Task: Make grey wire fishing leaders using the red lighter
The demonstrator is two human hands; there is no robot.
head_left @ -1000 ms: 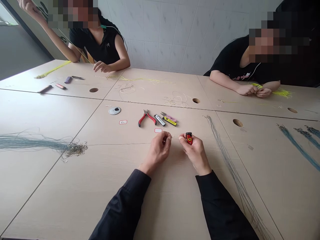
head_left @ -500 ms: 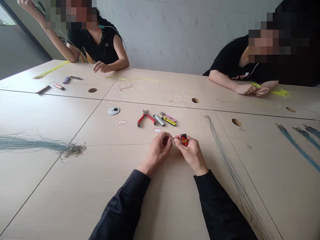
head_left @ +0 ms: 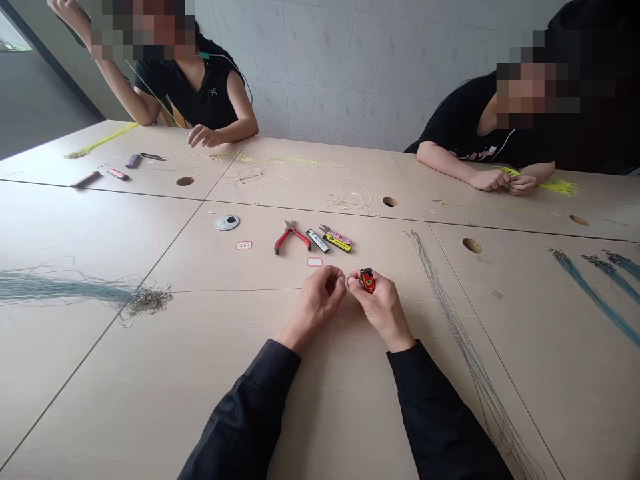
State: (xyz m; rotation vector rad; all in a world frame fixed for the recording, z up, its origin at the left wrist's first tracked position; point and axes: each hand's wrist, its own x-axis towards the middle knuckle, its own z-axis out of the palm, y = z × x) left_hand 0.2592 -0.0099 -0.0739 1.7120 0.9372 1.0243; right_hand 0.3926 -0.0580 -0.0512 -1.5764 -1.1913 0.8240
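My left hand (head_left: 323, 291) is closed in a pinch near the middle of the table. A thin cord (head_left: 235, 290) runs across the tabletop from the left into its fingers. Wrapped in my right hand (head_left: 380, 300) is a red lighter (head_left: 367, 281) with a black top, held upright. The thumb and fingertip of that hand also pinch together close to my left fingertips; what lies between them is too small to make out. Just beyond my hands are red-handled pliers (head_left: 292, 238), a white lighter (head_left: 318, 241), a yellow lighter (head_left: 337, 243) and small pink snips (head_left: 338, 234).
Blue-grey cords with metal ends (head_left: 149, 300) lie at left; another bundle (head_left: 450, 317) stretches along my right. More blue bundles (head_left: 590, 290) lie far right. A round grey cap (head_left: 227, 222) and a cable hole (head_left: 472, 246) mark the table. Two people sit opposite, handling yellow cords.
My hands stay nearly in place, with the lighter still in my right hand. The raised hand of the person at the far left has shifted slightly right.
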